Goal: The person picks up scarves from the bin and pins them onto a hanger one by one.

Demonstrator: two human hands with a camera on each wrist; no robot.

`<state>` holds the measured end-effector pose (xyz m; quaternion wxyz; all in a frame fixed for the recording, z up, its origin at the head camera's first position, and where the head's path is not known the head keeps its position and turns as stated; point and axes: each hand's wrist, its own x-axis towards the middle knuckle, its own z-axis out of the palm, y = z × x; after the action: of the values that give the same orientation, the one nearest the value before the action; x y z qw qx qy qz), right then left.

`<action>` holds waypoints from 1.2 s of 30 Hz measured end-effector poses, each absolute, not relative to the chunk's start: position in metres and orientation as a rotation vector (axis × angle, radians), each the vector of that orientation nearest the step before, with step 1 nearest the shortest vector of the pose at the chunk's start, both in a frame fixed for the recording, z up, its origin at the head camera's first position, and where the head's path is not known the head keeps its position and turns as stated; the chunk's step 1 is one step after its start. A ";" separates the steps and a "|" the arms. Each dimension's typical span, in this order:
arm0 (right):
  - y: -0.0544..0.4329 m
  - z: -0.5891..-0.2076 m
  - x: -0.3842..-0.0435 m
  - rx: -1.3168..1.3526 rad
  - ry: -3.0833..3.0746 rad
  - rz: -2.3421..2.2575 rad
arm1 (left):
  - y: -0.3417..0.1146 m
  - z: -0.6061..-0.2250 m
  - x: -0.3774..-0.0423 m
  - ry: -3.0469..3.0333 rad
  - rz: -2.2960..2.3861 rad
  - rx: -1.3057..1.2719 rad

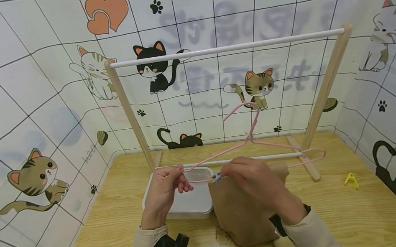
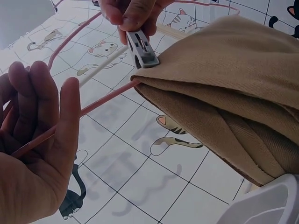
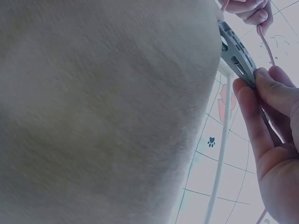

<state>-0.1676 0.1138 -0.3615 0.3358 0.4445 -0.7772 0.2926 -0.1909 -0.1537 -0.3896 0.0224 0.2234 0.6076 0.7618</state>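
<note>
A pink wire hanger [image 1: 221,153] is held up above the table, its hook pointing upward. My left hand [image 1: 165,189] grips the hanger's left corner. Over the hanger's lower bar hangs a folded brown cloth [image 1: 237,215], its frayed bottom edge low near the tabletop. My right hand [image 1: 257,180] pinches a grey clothespin [image 1: 216,177] between thumb and fingers at the cloth's upper left corner. In the left wrist view the clothespin [image 2: 142,50] lies against the cloth's top edge, right by the bar. The right wrist view shows its nose end [image 3: 226,32] at the cloth's side.
Behind my hands stands a wooden rack with a white top rail [image 1: 225,48] and a lower rail. A white plastic tray [image 1: 192,215] sits on the table behind my left hand. A yellow clothespin [image 1: 351,181] lies at the right. Cat-patterned walls enclose the table.
</note>
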 end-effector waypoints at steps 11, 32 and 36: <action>0.109 -0.358 -0.173 1.176 -2.068 0.731 | -0.154 -0.392 -0.192 1.911 2.338 0.689; 0.101 -0.358 -0.175 1.113 -2.191 0.863 | -0.147 -0.397 -0.193 1.816 2.372 0.776; 0.100 -0.361 -0.177 1.090 -2.192 0.918 | -0.148 -0.396 -0.192 1.812 2.378 0.772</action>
<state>-0.1773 0.0997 -0.3609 0.2605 0.4025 -0.8094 0.3391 -0.1922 -0.1481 -0.3962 0.0269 0.2501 0.5865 0.7699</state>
